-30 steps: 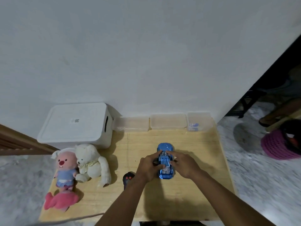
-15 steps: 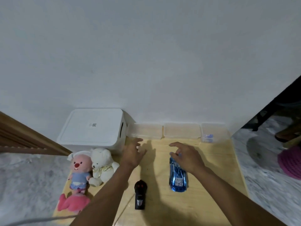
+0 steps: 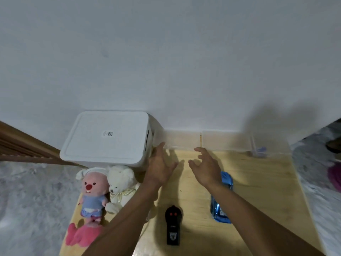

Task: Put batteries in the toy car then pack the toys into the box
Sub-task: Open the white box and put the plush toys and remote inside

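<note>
Two empty hands, left hand (image 3: 160, 169) and right hand (image 3: 206, 169), fingers (image 3: 200, 150) wide, near the clear tub (image 3: 177, 140); I'd grip both ends evenly, sliding it level past the car (image 3: 220, 211).

head cam | faces forward-down | table (image 3: 258, 182) close below | wall (image 3: 166, 52) fills upper frame

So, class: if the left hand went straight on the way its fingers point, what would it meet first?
Probably the leftmost clear plastic container, just ahead of the left hand and its straight fingers, beside the white lidded box. Depth is unclear.
</note>
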{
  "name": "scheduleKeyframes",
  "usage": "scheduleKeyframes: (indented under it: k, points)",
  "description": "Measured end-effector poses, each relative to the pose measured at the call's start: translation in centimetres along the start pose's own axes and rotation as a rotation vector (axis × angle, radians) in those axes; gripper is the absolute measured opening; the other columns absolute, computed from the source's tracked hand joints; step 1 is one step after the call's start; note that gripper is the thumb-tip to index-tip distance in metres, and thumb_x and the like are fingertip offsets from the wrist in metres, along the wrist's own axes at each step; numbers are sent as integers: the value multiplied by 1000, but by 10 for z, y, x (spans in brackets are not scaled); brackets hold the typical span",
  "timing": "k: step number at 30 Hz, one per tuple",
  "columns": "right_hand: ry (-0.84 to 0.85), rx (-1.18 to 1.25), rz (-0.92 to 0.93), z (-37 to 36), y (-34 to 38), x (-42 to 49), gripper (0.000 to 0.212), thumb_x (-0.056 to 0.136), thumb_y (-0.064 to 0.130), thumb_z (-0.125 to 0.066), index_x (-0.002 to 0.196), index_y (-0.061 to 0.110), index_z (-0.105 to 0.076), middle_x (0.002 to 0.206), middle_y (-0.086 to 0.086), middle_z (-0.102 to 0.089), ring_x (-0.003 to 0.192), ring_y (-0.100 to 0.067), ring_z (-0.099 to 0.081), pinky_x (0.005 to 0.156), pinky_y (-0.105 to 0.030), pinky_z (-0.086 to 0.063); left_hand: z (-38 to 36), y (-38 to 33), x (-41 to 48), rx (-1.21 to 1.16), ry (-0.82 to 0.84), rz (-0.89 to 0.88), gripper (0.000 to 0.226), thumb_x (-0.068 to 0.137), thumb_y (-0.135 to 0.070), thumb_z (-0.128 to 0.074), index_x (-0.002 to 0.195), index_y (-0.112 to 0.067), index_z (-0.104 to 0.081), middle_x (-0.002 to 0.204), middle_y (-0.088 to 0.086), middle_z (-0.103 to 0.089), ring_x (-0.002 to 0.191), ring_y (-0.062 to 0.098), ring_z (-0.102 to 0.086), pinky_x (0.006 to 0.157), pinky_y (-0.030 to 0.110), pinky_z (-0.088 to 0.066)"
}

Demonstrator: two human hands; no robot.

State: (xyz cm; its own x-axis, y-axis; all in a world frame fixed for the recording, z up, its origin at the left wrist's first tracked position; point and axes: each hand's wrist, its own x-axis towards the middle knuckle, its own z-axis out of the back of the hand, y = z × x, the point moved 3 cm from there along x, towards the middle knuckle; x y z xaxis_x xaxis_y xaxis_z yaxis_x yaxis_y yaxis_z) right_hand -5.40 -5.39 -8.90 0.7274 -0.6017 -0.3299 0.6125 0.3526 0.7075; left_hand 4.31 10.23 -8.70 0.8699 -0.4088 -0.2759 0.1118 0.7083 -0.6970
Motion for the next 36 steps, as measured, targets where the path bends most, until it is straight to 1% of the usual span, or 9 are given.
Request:
scheduleKeyframes:
  k: [4,10,13,16,21,25,30,32,36]
  points:
    - [-68,77,33,-10,2,0,40,92,35,-68,127,42,-53,122,8,-66,102,-12,-60,81,-24,-45,-2,2,1,-33,-75,27,77,91,-32,-76,153,-27,-31,136,7,-62,110,24,-67,88,28,-50]
    - [-139,226,26,-18,7,6,35,89,31,-72,120,40,-59,114,11,-69,112,-14,-61,87,-29,-50,-2,-5,-3,-25,-98,14,66,94,-26,-71,152,-25,-38,126,5,-63,104,19,-65,86,19,-44]
    - [-153,307,-27,-20,8,10,30,89,29,-73,115,38,-61,113,12,-69,115,-15,-59,88,-29,-49,-1,-7,-2,8,-120,2,66,94,-22,-69,151,-23,-37,132,6,-59,111,20,-63,89,22,-46]
    - [-155,317,-42,-24,7,13,29,88,30,-73,113,39,-61,112,13,-68,116,-16,-58,89,-29,-48,-4,-7,2,108,-106,19,74,93,-19,-67,154,-24,-25,141,12,-53,123,27,-56,97,35,-49]
    - [-188,94,85,-20,13,8,38,91,30,-69,124,44,-58,111,13,-67,95,-10,-60,80,-28,-50,-9,-8,5,226,-45,37,80,96,-20,-63,158,-29,-13,158,20,-27,133,31,-49,105,41,-46]
    - [-216,-154,242,-10,21,9,39,92,29,-69,128,39,-61,105,12,-65,89,-8,-61,73,-25,-45,-6,-11,4,220,-107,10,69,99,-18,-61,155,-28,-22,152,15,-31,122,28,-56,93,36,-51]
    - [-230,-351,323,-7,21,23,34,90,31,-71,123,37,-63,104,10,-60,80,-17,-68,67,-29,-52,-5,-14,3,185,-146,-16,65,100,-22,-58,155,-25,-25,154,11,-30,128,27,-52,100,36,-48]
    - [-240,-380,335,-5,20,28,30,90,32,-71,119,36,-64,107,10,-60,78,-17,-69,62,-26,-47,-3,-14,2,155,-161,-29,62,100,-24,-57,155,-25,-27,155,10,-31,128,26,-52,101,36,-48]
    - [-336,-422,382,-2,20,33,19,88,32,-76,106,31,-72,108,8,-62,55,-18,-63,56,-20,-36,-1,-12,-2,116,-183,-81,61,101,-26,-55,156,-26,-27,154,6,-32,130,23,-49,98,33,-46]
